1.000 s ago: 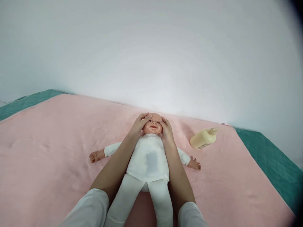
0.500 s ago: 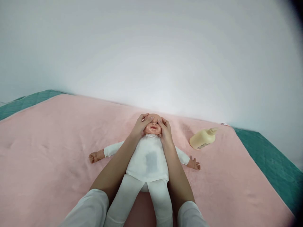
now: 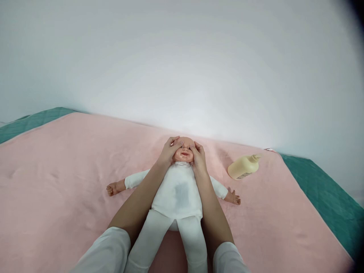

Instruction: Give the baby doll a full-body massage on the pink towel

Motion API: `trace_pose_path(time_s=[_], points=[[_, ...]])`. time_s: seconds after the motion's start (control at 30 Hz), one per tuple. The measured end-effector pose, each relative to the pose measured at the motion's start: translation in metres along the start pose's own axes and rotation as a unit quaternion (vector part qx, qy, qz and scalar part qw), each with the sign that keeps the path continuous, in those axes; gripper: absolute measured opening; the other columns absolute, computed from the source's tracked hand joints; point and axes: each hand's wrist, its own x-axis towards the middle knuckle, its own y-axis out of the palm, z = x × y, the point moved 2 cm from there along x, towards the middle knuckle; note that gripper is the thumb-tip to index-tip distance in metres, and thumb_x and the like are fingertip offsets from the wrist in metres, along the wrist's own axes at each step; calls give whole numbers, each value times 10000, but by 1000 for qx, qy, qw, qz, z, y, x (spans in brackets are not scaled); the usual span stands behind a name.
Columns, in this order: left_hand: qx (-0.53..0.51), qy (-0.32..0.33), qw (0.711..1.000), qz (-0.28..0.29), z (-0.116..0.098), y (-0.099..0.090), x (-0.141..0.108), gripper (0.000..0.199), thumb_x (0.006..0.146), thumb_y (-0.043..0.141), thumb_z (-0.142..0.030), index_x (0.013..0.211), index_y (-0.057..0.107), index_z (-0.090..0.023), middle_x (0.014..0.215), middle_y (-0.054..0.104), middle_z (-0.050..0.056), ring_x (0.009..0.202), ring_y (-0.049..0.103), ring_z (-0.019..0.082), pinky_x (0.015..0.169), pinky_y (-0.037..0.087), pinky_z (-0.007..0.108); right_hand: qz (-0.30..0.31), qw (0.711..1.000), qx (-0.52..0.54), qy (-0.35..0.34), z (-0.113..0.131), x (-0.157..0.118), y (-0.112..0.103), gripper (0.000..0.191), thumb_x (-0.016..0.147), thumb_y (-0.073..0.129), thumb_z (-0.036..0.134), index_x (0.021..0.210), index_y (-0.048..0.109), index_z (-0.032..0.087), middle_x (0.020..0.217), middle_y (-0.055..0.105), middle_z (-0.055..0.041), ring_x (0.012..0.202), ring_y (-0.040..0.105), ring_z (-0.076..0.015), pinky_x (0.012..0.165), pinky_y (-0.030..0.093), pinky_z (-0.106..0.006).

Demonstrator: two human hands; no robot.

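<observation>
- Left hand (image 3: 167, 151) half-curled around the doll's head (image 3: 184, 154), thumb at one eye.
- Right hand (image 3: 200, 154) likewise cups the opposite side.
- The doll (image 3: 176, 185) lies face-up, near centre, on a pink blanket (image 3: 62, 182).

- Doll (image 3: 178, 189): feet cut off by the bottom edge; sides of the head hidden by the left hand (image 3: 167, 153) and right hand (image 3: 200, 157); eyes largely covered by the thumbs; upper arms partly behind the forearms (image 3: 139, 199).
- Both hands: some fingers out of sight behind the head.
- Sleeves (image 3: 105, 248): cut by the bottom edge.
- Bottle (image 3: 243, 167): label print too small to read.
- Sheet (image 3: 57, 189): runs off the left and bottom edges.
- Mat (image 3: 324, 189): mostly under the sheet.
- Scrap (image 3: 270, 149) at the sheet's far corner: too small to identify.
</observation>
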Motion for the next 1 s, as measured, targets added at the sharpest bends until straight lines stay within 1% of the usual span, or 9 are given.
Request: trace_pose_path(time_s=[0.17, 0.27, 0.43, 0.57, 0.67, 0.8, 0.93, 1.0], points=[[-22, -14, 1000, 10, -2, 1, -2, 414, 710, 780, -305, 1069, 617, -180, 1064, 628, 73, 889, 661, 183, 786, 553, 313, 0, 1000, 12, 10, 2, -3, 2, 492, 647, 780, 341, 1075, 574, 211, 1013, 682, -13, 890, 689, -160, 810, 581, -316], [-36, -26, 999, 16, -3, 1, -3, 412, 714, 776, -310, 1071, 605, -195, 1004, 643, 54, 857, 663, 181, 788, 549, 323, -1, 1000, 21, 13, 3, -4, 3, 485, 638, 781, 330, 1064, 579, 217, 982, 686, -1, 877, 687, -157, 806, 581, -313], [-54, -43, 997, 18, -2, 0, -1, 410, 714, 773, -307, 1067, 597, -196, 916, 651, 35, 813, 653, 166, 782, 537, 313, -1, 999, 36, 24, 8, -6, 5, 411, 654, 754, 303, 1020, 591, 215, 954, 684, 4, 855, 685, -151, 788, 581, -309], [-69, -50, 996, 14, -2, -1, 1, 384, 721, 755, -264, 1067, 608, -184, 947, 648, 43, 824, 652, 164, 795, 536, 316, -2, 998, 53, 43, 9, -6, 5, 392, 654, 751, 273, 1010, 598, 215, 944, 689, 3, 850, 685, -157, 800, 582, -323], [-73, -57, 996, 13, -4, -1, 0, 364, 737, 740, -243, 1073, 615, -179, 960, 648, 51, 834, 650, 168, 797, 538, 323, 5, 996, 75, 52, 7, -4, 4, 395, 651, 753, 255, 1012, 596, 219, 926, 698, -2, 871, 691, -177, 836, 582, -363], [-69, -73, 995, 10, -9, -1, -3, 355, 760, 721, -227, 1099, 619, -191, 992, 657, 64, 870, 655, 186, 832, 537, 347, 9, 993, 101, 56, 7, -1, 3, 336, 644, 721, 214, 960, 609, 214, 886, 700, -5, 875, 695, -194, 862, 580, -403], [-52, -89, 995, -7, -14, -1, -5, 332, 785, 686, -199, 1113, 638, -194, 1043, 670, 79, 917, 655, 197, 836, 540, 336, 8, 992, 109, 62, 12, -3, 5, 306, 623, 710, 176, 915, 621, 199, 880, 709, -18, 861, 697, -202, 855, 583, -405], [-53, -91, 994, -7, -15, -2, -5, 329, 796, 672, -189, 1124, 643, -194, 1083, 672, 85, 946, 656, 203, 846, 542, 337, 7, 992, 110, 61, 13, -4, 4, 307, 616, 707, 159, 910, 627, 195, 884, 712, -22, 861, 694, -201, 859, 582, -404]])
